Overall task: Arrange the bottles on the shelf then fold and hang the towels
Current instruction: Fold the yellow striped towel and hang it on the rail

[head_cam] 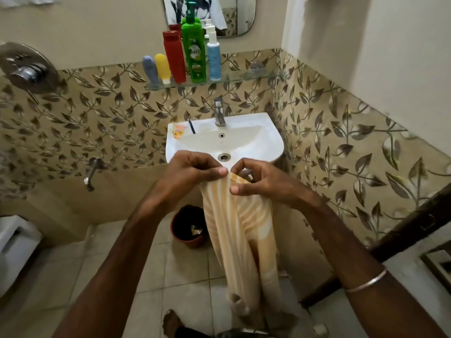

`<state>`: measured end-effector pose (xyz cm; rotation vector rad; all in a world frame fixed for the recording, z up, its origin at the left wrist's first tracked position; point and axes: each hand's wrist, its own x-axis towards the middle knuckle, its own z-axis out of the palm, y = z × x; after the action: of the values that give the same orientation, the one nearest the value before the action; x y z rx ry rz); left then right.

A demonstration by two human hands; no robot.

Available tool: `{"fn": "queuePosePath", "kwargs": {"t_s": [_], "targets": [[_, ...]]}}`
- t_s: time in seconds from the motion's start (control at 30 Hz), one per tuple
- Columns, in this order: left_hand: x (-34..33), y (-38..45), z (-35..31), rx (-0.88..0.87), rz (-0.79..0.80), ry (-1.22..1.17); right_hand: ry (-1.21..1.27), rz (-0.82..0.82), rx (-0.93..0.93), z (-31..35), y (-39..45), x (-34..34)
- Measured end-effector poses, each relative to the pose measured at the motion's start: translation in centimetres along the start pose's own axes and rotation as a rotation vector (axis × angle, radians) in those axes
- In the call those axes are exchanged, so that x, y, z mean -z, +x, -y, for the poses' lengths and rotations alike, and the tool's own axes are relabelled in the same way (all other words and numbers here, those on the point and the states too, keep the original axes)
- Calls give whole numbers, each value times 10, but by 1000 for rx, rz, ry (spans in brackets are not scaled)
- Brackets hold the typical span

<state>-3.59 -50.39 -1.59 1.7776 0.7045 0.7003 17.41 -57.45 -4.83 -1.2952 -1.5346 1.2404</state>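
A yellow and white striped towel (240,230) hangs down in front of the sink. My left hand (192,170) and my right hand (264,182) pinch its top edge close together, fingertips almost touching. On the glass shelf (256,76) above the sink stand several bottles in a row: a grey-blue tube (150,69), a yellow tube (163,68), a red bottle (174,57), a green pump bottle (194,50) and a white and blue spray bottle (214,56).
A white sink (244,140) with a chrome tap (219,112) is fixed to the leaf-patterned tiles. A brown bin (188,226) stands on the floor below. Shower controls (26,69) and a spout (91,173) are on the left wall. A mirror (229,15) hangs above the shelf.
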Motion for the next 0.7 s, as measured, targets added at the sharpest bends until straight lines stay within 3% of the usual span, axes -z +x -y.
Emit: {"fn": "queuePosePath", "kwargs": {"t_s": [0.13,0.23,0.33,0.47,0.7], "targets": [[14,-3,5,-7,-125,-98,-73,-8,-65,-28,-13,7],[20,-3,17,24,-122,-43,-7,-62,-6,-37,-17,10],[5,-5,29,133,55,87,54,-69,89,-26,-12,6],[-33,-13,47,141,269,84,-114,61,139,-13,2,-6],[-14,-32,47,42,-12,47,-86,46,-36,-56,-6,7]]}}
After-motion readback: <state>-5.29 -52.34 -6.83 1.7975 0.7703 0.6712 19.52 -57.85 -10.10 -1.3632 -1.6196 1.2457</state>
